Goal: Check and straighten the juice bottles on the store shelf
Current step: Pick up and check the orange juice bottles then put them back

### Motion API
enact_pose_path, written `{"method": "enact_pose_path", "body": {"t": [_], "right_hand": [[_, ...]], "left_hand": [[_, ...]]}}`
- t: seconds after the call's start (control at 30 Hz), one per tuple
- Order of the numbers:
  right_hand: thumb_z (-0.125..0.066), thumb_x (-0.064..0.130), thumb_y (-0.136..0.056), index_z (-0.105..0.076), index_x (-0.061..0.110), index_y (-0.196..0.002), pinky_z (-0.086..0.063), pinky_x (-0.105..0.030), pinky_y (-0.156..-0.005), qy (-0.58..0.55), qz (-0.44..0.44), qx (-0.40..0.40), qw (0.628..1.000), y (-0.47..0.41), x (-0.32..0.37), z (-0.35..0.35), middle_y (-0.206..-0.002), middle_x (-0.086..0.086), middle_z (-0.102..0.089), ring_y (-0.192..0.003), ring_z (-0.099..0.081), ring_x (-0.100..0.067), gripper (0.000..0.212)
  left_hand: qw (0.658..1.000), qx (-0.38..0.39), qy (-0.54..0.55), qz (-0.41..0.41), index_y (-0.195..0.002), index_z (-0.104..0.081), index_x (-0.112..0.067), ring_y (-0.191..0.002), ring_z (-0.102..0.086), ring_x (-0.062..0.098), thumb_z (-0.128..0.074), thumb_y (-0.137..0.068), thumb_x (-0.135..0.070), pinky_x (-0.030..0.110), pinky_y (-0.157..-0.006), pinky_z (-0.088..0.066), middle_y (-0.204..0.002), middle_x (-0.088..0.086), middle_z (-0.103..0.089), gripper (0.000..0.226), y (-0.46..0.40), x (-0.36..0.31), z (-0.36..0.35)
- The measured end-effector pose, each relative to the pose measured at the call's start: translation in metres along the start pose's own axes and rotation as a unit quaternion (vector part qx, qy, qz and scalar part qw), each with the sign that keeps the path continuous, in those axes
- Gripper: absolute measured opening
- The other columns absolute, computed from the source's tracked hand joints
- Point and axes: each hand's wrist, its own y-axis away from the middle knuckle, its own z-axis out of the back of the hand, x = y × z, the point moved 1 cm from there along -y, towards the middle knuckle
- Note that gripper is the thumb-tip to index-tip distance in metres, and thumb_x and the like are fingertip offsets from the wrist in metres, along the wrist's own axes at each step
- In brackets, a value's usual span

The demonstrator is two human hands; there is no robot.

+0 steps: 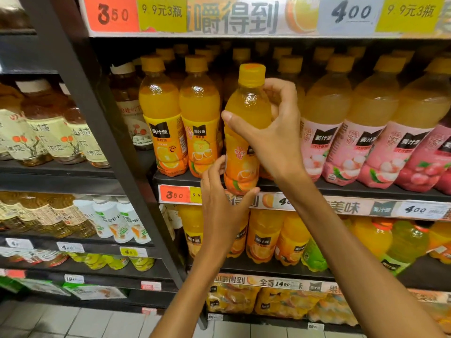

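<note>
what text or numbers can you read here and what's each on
"350": orange price tag, top shelf strip.
"9.9元3瓶": yellow tag beside it.
"400": pale tag, top strip.
"美汁源": orange juice bottle label.
"山楂": cream-labelled bottle, left shelf.
Smaller label print: unreadable.

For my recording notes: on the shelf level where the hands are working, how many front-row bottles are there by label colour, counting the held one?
Orange-label bottles: 3, namely two standing and the held bottle, gripped by the right hand and left hand.
Pink-label bottles: 4 clearly visible.
Total: 7
</note>
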Motion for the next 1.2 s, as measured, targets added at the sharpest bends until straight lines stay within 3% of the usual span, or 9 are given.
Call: {"method": "enact_pose_path", "body": {"t": [0.23,0.33,0.47,0.6,0.7,0.87,0.97,1.1,1.2], "right_hand": [[-0.078,0.028,-0.079,-0.046,-0.001,-0.125,-0.03,-0.001,-0.088,0.122,0.079,-0.017,0.989,-0.001,0.0,-0.008,-0.122,-0.012,-0.046,-0.108,-0.042,-0.009,0.063],[-0.073,0.03,-0.083,-0.042,-0.001,-0.133,-0.031,-0.007,-0.093,0.173,0.099,0.003,0.98,-0.003,0.004,0.001,-0.128,-0.013,-0.048,-0.117,-0.045,-0.013,0.067],[-0.071,0.024,-0.085,-0.045,0.003,-0.137,-0.032,-0.028,-0.102,0.258,0.131,0.035,0.957,-0.006,0.003,0.013,-0.133,-0.011,-0.052,-0.125,-0.045,-0.024,0.062],[-0.075,0.032,-0.079,-0.056,0.005,-0.127,-0.029,-0.033,-0.089,0.336,0.168,-0.024,0.927,-0.008,0.0,0.012,-0.12,-0.01,-0.062,-0.11,-0.05,-0.031,0.058],[-0.077,0.033,-0.075,-0.061,0.002,-0.118,-0.031,-0.034,-0.083,0.335,0.175,-0.057,0.924,-0.009,-0.003,0.006,-0.108,-0.012,-0.065,-0.098,-0.053,-0.034,0.055],[-0.074,0.034,-0.079,-0.061,0.003,-0.115,-0.033,-0.037,-0.083,0.352,0.182,-0.069,0.916,-0.013,-0.008,-0.003,-0.103,-0.01,-0.065,-0.095,-0.052,-0.032,0.049],[-0.072,0.034,-0.081,-0.062,0.004,-0.115,-0.034,-0.037,-0.083,0.345,0.192,-0.073,0.916,-0.012,-0.007,0.0,-0.106,-0.01,-0.065,-0.097,-0.052,-0.032,0.047],[-0.062,0.036,-0.089,-0.061,0.0,-0.106,-0.031,-0.037,-0.08,0.36,0.185,-0.192,0.894,-0.022,-0.003,0.023,-0.099,-0.015,-0.064,-0.102,-0.047,-0.031,0.041],[-0.046,0.043,-0.096,-0.056,-0.001,-0.098,-0.023,-0.042,-0.086,0.479,0.119,-0.128,0.86,-0.034,-0.008,0.032,-0.092,-0.023,-0.062,-0.105,-0.047,-0.038,0.045]], "left_hand": [[0.998,-0.064,0.0,0.011,-0.139,-0.041,-0.013,-0.121,-0.047,0.017,-0.075,-0.079,-0.01,0.008,-0.094,-0.038,-0.13,0.007,-0.044,0.068,-0.002,0.0,-0.011],[0.997,-0.072,-0.017,0.008,-0.142,-0.039,-0.012,-0.119,-0.045,0.017,-0.072,-0.082,-0.014,0.015,-0.096,-0.04,-0.129,0.003,-0.041,0.068,-0.001,0.0,-0.013],[0.991,-0.088,-0.1,-0.003,-0.144,-0.036,-0.014,-0.117,-0.037,0.02,-0.071,-0.084,-0.024,0.016,-0.093,-0.026,-0.127,0.009,-0.045,0.071,-0.004,-0.001,-0.016],[0.99,-0.12,-0.079,-0.002,-0.139,-0.037,-0.007,-0.112,-0.047,0.022,-0.075,-0.079,-0.016,0.03,-0.093,-0.044,-0.121,0.01,-0.044,0.072,-0.009,-0.007,-0.023],[0.981,-0.149,-0.122,-0.013,-0.128,-0.047,-0.003,-0.111,-0.05,0.025,-0.076,-0.078,-0.019,0.041,-0.091,-0.046,-0.119,0.013,-0.051,0.06,-0.011,-0.005,-0.025],[0.972,-0.156,-0.175,-0.027,-0.126,-0.051,0.0,-0.114,-0.05,0.029,-0.07,-0.084,-0.02,0.029,-0.096,-0.033,-0.12,0.016,-0.055,0.05,-0.014,-0.004,-0.028],[0.972,-0.154,-0.175,-0.032,-0.127,-0.051,0.0,-0.111,-0.051,0.029,-0.068,-0.086,-0.021,0.031,-0.094,-0.036,-0.118,0.017,-0.055,0.049,-0.013,-0.005,-0.028],[0.978,-0.159,-0.132,-0.031,-0.127,-0.05,-0.003,-0.104,-0.052,0.024,-0.071,-0.083,-0.021,0.03,-0.089,-0.04,-0.113,0.012,-0.055,0.052,-0.008,-0.008,-0.026],[0.983,-0.142,-0.105,-0.044,-0.127,-0.049,-0.003,-0.106,-0.052,0.024,-0.071,-0.083,-0.017,0.033,-0.091,-0.042,-0.114,0.012,-0.054,0.051,-0.005,-0.015,-0.03]]}}
